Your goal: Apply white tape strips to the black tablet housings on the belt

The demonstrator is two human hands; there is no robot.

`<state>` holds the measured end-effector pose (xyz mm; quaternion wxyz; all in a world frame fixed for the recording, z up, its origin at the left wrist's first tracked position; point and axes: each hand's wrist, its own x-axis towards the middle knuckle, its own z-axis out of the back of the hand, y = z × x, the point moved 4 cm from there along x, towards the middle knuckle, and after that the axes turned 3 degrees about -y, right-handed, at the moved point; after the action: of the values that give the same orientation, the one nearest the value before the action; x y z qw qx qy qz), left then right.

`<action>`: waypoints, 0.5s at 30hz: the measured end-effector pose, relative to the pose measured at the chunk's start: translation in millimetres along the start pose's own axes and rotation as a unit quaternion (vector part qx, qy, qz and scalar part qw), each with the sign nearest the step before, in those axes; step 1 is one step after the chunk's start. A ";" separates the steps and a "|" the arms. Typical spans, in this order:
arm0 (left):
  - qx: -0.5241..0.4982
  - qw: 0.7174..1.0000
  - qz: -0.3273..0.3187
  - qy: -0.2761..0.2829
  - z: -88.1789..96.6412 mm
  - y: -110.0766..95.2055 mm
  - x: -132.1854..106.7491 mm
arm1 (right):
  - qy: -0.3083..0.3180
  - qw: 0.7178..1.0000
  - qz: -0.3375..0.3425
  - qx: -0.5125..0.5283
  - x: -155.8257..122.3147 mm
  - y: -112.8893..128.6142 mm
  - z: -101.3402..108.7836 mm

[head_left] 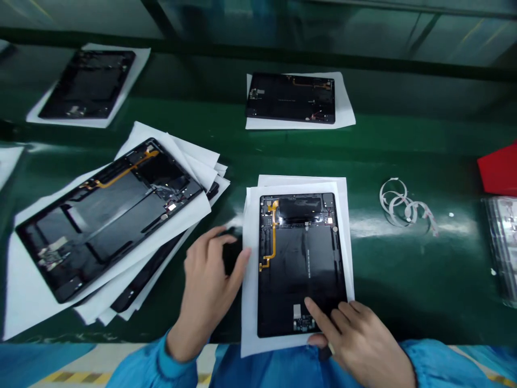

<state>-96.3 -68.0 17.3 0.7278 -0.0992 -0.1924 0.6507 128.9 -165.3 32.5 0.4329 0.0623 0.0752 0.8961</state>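
Note:
A black tablet housing [301, 264] with its inside facing up lies on white sheets [250, 323] in front of me. It has an orange flex cable [274, 231] at its left side and a small circuit board [304, 322] at the bottom. My right hand [355, 334] is over the lower right corner, index finger stretched onto the housing near the board, other fingers curled. A small dark thing shows below the thumb; I cannot make out what it is. My left hand [214, 275] is open, fingers apart and bent, beside the sheets' left edge.
At left, a stack of tablet housings [109, 215] is interleaved with white sheets. Two more housings [86, 83] [291, 97] lie on paper at the back. Curled white strips [406, 205], clear plastic trays [503, 242] and a red object [498, 170] are on the right of the green table [404, 280].

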 end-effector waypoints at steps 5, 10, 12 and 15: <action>0.012 0.994 0.064 0.083 0.2 17.6 -48.5 | -0.024 0.999 -0.017 -0.017 -16.1 9.1 -4.5; -0.099 0.988 0.099 0.065 -17.6 2.1 -53.3 | -0.054 0.996 -0.044 -0.051 -16.9 13.4 -14.1; -0.136 0.984 0.099 0.050 -21.4 -4.7 -48.5 | -0.073 0.993 -0.057 -0.066 -12.1 15.9 -16.0; -0.179 0.980 0.086 0.023 -17.3 -14.6 -44.2 | -0.100 0.990 -0.076 -0.066 -5.2 19.6 -16.0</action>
<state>-79.4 -111.7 0.8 0.6440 -0.2590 -0.2800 0.6632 114.3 -182.6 20.3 0.5082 0.1167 -0.0230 0.8530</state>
